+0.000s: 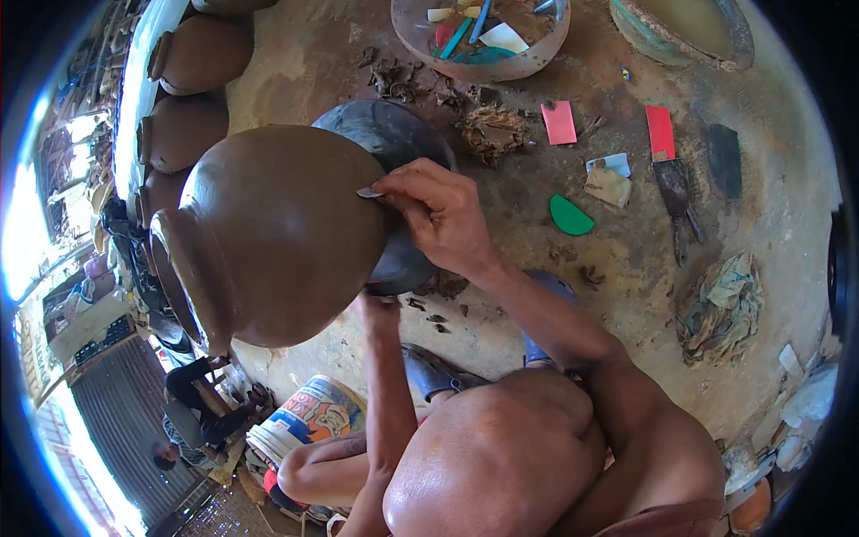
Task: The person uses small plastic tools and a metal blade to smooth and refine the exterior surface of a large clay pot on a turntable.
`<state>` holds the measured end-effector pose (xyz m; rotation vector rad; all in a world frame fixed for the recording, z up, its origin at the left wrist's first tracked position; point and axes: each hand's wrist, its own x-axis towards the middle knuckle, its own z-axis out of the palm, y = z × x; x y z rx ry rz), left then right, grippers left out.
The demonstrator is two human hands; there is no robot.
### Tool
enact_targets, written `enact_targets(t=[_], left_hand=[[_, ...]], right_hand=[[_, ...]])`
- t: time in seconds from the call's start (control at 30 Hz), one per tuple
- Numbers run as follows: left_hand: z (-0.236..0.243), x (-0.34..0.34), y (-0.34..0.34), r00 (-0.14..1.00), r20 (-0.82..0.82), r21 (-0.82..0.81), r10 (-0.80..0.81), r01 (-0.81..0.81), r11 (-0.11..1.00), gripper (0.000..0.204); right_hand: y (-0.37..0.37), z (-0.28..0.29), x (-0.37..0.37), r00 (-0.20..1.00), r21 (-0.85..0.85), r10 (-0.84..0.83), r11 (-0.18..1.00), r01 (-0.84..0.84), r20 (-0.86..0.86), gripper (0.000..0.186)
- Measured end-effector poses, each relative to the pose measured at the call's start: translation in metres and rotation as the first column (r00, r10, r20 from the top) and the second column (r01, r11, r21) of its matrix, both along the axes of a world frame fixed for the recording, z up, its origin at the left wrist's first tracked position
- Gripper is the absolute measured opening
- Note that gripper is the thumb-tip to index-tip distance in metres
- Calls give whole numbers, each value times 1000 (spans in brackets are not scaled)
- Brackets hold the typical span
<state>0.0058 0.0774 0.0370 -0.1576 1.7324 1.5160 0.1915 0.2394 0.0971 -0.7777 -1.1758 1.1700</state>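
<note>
A large smooth brown clay pot (pixel 286 224) lies tilted on its side, its rim facing left. It rests against a dark rounded support (pixel 385 134), partly hidden behind it. My right hand (pixel 438 215) is closed in a pinch on a small, thin, pale scraping piece (pixel 368 192), whose edge touches the pot's right side. Just below the pot and the dark support is my left hand (pixel 380 307); its fingers are hidden behind them, so whether it grips anything does not show.
Several finished-looking clay pots (pixel 208 54) line the left. A basin (pixel 537 63) of tools stands at the back, a water tub (pixel 725 63) beyond. Coloured plastic scrapers (pixel 571 215), a putty knife (pixel 673 188), a rag (pixel 725 309) and a bucket (pixel 313 416) lie around. Another person (pixel 192 430) sits lower left.
</note>
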Motion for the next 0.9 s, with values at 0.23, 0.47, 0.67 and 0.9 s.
enact_targets(t=[0.23, 0.47, 0.67, 0.9], left_hand=[[-9, 90, -22, 916, 374, -28, -147, 170, 985, 71], [7, 0, 0, 999, 5, -64, -44, 45, 997, 82], [-19, 70, -28, 956, 291, -52, -45, 63, 997, 78], [3, 53, -12, 970, 219, -143, 110, -80, 986, 69]], right_hand=[[-9, -18, 4, 998, 10, -1, 1000, 0, 65, 21], [-16, 3, 0, 998, -55, 60, 997, -59, 15, 28], [-16, 2, -5, 1000, 18, -3, 1000, 3, 29, 22], [-21, -2, 5, 998, 31, -5, 1000, 3, 56, 24]])
